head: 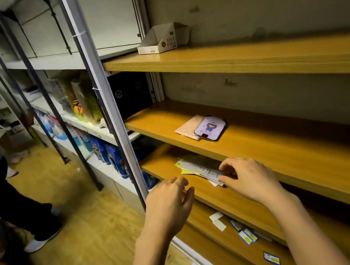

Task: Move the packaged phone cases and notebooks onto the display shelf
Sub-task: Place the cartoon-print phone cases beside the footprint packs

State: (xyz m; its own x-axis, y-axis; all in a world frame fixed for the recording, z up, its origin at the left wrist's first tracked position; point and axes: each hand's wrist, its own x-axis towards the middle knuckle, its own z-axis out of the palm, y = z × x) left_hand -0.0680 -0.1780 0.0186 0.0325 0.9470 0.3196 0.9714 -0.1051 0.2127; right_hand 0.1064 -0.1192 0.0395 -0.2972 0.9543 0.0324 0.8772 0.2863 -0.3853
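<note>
Right hand: the right hand (248, 176) reaches into the lower wooden shelf (237, 193), thumb and fingertips (223, 178) pinched on the near end of a stack of flat packets (201, 169).
Left hand: the left hand (169, 202) hangs loosely curled and empty, just left of the grip, touching nothing I can make out.
Stack: thin printed packets, white and yellow, fanned unevenly; they run away from the pinch toward the back left of that shelf. Whether they are phone cases or notebooks is too blurred to tell.
Already placed: a packaged phone case (210, 128) lies flat on a pale notebook (188, 127), on the shelf directly above the grip.
Handling, as I judge it: light, thin and probably film-wrapped, so slick; the layers could slide apart or bend if lifted by one corner.
Where to hold: likely better to square the stack, then pinch across the short end with the thumb on top and fingers beneath, the free hand supporting the far end.
Risk: loose packets slipping out of the pinch onto the shelves below.
</note>
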